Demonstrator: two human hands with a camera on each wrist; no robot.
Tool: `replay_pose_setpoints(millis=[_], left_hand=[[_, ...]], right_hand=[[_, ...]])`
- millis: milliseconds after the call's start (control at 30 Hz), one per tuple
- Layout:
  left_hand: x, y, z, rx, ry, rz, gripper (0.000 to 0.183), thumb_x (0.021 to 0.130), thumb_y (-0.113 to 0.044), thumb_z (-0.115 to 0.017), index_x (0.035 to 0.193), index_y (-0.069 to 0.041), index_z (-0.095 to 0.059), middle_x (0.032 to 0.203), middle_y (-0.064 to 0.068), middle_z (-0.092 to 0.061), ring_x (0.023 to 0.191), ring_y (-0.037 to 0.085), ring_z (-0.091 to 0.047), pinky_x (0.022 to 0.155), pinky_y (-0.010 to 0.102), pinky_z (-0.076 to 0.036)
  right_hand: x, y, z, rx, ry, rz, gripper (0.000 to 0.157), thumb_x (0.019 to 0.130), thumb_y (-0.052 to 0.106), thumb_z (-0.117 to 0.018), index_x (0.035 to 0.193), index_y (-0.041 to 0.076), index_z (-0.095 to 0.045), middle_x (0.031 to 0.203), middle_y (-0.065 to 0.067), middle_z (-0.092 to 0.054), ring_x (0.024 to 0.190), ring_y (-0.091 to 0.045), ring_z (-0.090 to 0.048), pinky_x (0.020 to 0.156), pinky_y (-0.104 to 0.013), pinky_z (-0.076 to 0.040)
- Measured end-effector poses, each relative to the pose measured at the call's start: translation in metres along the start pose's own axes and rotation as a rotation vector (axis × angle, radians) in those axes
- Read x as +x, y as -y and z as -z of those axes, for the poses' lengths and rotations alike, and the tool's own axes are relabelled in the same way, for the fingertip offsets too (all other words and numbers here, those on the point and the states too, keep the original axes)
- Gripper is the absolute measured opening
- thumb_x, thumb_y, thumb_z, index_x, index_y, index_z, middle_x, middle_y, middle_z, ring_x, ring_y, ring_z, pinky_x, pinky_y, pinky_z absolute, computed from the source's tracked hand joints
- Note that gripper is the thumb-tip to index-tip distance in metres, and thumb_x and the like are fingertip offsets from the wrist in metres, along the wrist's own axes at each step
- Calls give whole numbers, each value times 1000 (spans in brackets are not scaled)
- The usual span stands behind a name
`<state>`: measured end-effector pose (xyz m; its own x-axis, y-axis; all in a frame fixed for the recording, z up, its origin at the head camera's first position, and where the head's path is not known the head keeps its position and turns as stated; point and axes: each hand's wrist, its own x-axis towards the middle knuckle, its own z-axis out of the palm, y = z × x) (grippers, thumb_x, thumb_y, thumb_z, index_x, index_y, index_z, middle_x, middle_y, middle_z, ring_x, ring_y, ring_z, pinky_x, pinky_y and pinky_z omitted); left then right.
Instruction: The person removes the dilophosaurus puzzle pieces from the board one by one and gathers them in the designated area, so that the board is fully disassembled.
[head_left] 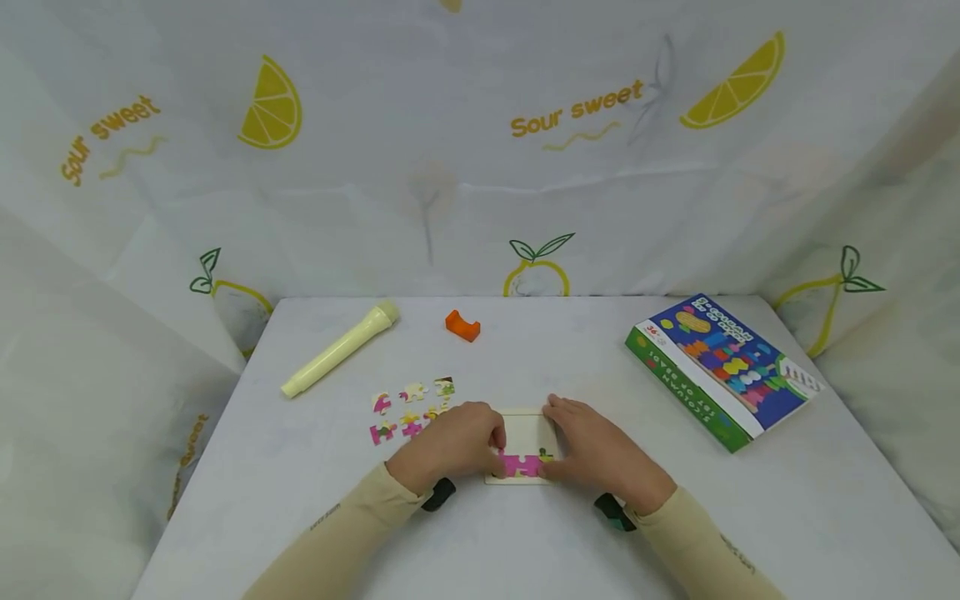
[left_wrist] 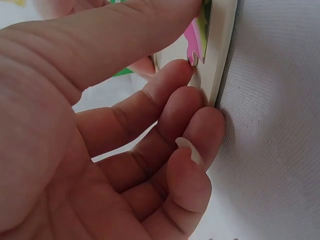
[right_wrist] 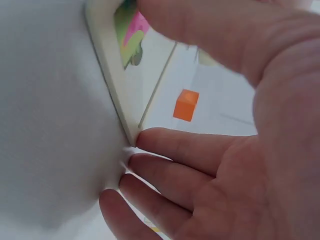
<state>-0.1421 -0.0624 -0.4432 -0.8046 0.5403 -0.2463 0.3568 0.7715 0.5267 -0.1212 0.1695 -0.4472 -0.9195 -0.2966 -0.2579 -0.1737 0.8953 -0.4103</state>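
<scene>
A shallow cream puzzle tray (head_left: pixel 528 429) lies between both hands, with joined pink jigsaw pieces (head_left: pixel 521 465) along its near edge. My left hand (head_left: pixel 457 437) is at the tray's left side. Its thumb and index finger pinch a pink and green puzzle piece (left_wrist: pixel 199 37) at the tray's edge, while the other fingers curl close by. At the right side, my right hand (head_left: pixel 600 446) touches the tray's far corner with nearly straight fingers. Its thumb rests on the pieces near the tray's front edge. The thumbs hide part of the pieces.
Several loose puzzle pieces (head_left: pixel 411 396) lie left of the tray, partly behind the left hand. A pale yellow tube (head_left: pixel 341 350) is at the back left, beside an orange notched block (head_left: pixel 462 326). A colourful bead-set box (head_left: pixel 723 367) lies at the right.
</scene>
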Motion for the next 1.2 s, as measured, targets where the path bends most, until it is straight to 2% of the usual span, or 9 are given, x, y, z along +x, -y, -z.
replay_pose_setpoints(millis=[233, 567, 833, 1200], left_hand=[[-1, -2, -1, 13, -10, 7, 23, 84, -28, -95, 87, -17, -74, 81, -8, -60, 75, 9, -54, 65, 24, -48], [1, 1, -2, 7, -11, 1, 22, 86, -29, -93, 86, -17, -75, 79, -9, -61, 74, 8, -54, 65, 24, -48], [1, -1, -2, 14, -20, -6, 24, 86, -31, -92, 81, -17, -74, 77, -10, -62, 71, 7, -55, 62, 23, -48], [2, 0, -5, 35, -26, -13, 24, 86, -30, -92, 82, -17, -73, 77, -10, -62, 70, 7, -56, 60, 23, -48]], right_hand=[[1, 2, -2, -39, -38, -13, 99, 81, 61, -90, 153, 2, -58, 167, -18, -49, 154, -39, -48, 121, -58, -45], [0, 4, -7, -78, -100, 18, 89, 83, 50, -93, 149, 0, -60, 164, -20, -51, 151, -39, -51, 117, -56, -50], [-1, 3, -9, -82, -124, 24, 92, 83, 51, -92, 152, 0, -57, 162, -20, -54, 149, -39, -53, 115, -56, -52], [0, 3, -13, -81, -142, 15, 90, 82, 45, -94, 151, 1, -57, 163, -21, -53, 150, -39, -53, 115, -57, -51]])
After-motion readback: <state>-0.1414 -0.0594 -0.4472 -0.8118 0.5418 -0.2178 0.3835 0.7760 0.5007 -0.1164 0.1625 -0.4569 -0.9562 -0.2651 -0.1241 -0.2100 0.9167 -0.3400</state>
